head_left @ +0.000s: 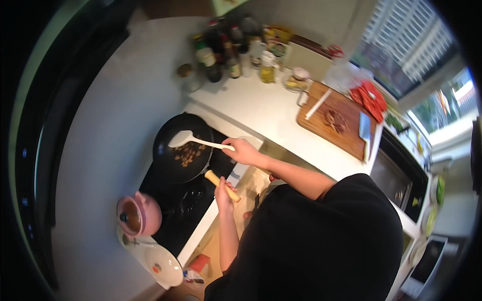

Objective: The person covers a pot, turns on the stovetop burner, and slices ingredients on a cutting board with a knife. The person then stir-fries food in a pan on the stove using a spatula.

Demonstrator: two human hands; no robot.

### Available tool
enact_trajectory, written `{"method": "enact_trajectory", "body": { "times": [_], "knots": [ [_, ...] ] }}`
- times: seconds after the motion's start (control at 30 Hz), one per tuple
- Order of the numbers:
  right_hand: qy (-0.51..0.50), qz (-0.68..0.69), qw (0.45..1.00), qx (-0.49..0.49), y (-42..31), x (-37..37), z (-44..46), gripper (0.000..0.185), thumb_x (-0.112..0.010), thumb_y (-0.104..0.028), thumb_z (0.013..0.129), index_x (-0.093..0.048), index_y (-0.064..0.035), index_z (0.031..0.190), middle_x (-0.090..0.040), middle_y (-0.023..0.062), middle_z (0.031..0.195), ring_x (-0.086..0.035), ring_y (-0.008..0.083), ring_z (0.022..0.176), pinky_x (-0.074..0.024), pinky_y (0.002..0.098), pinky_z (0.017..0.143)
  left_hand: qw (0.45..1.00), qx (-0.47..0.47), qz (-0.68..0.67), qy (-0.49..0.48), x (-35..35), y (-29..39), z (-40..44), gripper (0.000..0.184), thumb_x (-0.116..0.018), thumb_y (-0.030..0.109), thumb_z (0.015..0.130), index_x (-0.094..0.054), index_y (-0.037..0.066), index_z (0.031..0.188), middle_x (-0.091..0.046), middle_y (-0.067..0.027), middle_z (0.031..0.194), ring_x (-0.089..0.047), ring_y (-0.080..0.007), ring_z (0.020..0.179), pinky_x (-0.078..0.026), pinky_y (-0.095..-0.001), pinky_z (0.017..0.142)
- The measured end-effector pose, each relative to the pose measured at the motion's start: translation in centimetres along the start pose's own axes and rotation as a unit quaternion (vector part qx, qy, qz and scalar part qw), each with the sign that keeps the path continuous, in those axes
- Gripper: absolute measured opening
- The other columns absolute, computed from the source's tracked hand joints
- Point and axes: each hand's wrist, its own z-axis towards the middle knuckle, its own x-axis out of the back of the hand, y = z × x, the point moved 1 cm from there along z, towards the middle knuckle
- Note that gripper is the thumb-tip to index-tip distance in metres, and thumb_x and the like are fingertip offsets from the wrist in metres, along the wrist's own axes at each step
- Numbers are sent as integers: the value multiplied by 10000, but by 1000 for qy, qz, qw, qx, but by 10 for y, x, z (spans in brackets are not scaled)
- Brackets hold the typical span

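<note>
My left hand (225, 197) is closed around the light wooden handle of a black frying pan (168, 160), which sits on the black stovetop (173, 220). In my right hand (243, 151) is a spatula (203, 142) with a pale handle and a wide white head. The spatula's head is over the pan, beside small browned food pieces (190, 154) scattered on the pan's bottom. I cannot tell whether the head touches the pan.
A pink lidded pot (146, 215) stands beside the pan, near a white lid or dish (163, 266). On the counter, a wooden cutting board (319, 125) holds sliced meat (336, 122) and a cleaver (364, 128). Several bottles (206, 55) line the wall. A sink (389, 165) lies at right.
</note>
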Motion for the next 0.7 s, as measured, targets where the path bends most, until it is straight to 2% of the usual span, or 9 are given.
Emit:
{"method": "enact_trajectory", "body": {
  "times": [0.17, 0.27, 0.37, 0.4, 0.47, 0.5, 0.53, 0.57, 0.7],
  "knots": [
    [187, 138, 960, -155, -3, 54, -86, 260, -537, -256, 995, -592, -2, 987, -655, 144, 770, -628, 233, 691, -481, 355, 647, 997, 32, 67, -17, 15, 6, -3, 358, -548, 444, 985, -575, 94, 911, -585, -29, 782, -587, -161, 728, -496, -325, 713],
    [194, 304, 920, -154, 26, 80, -116, 249, -514, -244, 1020, -524, -9, 937, -599, 92, 697, -576, 157, 653, -451, 314, 605, 993, 35, 113, -18, 36, -4, 8, 398, -543, 471, 977, -612, 82, 1016, -624, -14, 881, -599, -148, 825, -480, -294, 767],
    [230, 256, 930, -129, 84, 101, -98, 277, -548, -273, 1010, -503, -13, 926, -568, 66, 673, -570, 159, 645, -450, 305, 599, 988, 31, 151, -14, 38, -4, 3, 338, -549, 383, 1004, -585, 58, 1088, -612, -38, 924, -596, -151, 856, -500, -329, 803],
    [230, 157, 937, -210, 104, 115, -89, 314, -589, -305, 985, -516, -5, 928, -590, 78, 686, -578, 168, 653, -464, 318, 607, 992, 8, 126, -30, 37, -9, 5, 299, -553, 366, 1007, -575, 73, 1062, -586, -32, 873, -594, -151, 784, -517, -318, 728],
    [279, 149, 927, -203, 179, 114, -61, 289, -612, -308, 968, -554, -25, 951, -602, 81, 693, -596, 177, 674, -484, 336, 629, 998, -10, 61, -16, 22, -15, 5, 289, -568, 370, 1001, -559, 83, 1036, -555, -28, 823, -576, -145, 701, -522, -318, 622],
    [280, 199, 917, -205, 180, 126, -58, 204, -557, -239, 1005, -578, -40, 1043, -671, 54, 780, -604, 161, 669, -479, 311, 575, 997, -28, 70, 9, 10, -9, 2, 285, -568, 369, 1000, -541, 87, 1029, -535, -27, 797, -556, -138, 639, -510, -320, 552],
    [246, 310, 883, -251, 165, 138, -45, 183, -549, -237, 1012, -561, -57, 981, -702, 89, 813, -583, 157, 576, -457, 292, 489, 993, -54, 71, 73, 0, -6, -1, 276, -561, 354, 1003, -530, 82, 1035, -532, -23, 820, -511, -128, 587, -467, -288, 522],
    [238, 234, 902, -275, 170, 149, -39, 224, -559, -235, 1009, -507, -45, 902, -714, 133, 838, -556, 139, 522, -430, 267, 430, 990, -71, 59, 107, -20, 4, -13, 272, -543, 350, 1010, -508, 81, 1006, -503, -16, 822, -431, -103, 528, -387, -255, 485],
    [217, 334, 883, -246, 179, 161, -43, 265, -611, -203, 981, -424, -22, 932, -679, 158, 767, -553, 111, 495, -433, 249, 420, 987, -89, 72, 116, -24, -1, 0, 318, -505, 388, 1021, -474, 77, 960, -445, 0, 777, -365, -81, 513, -316, -259, 463]
  ]
}}
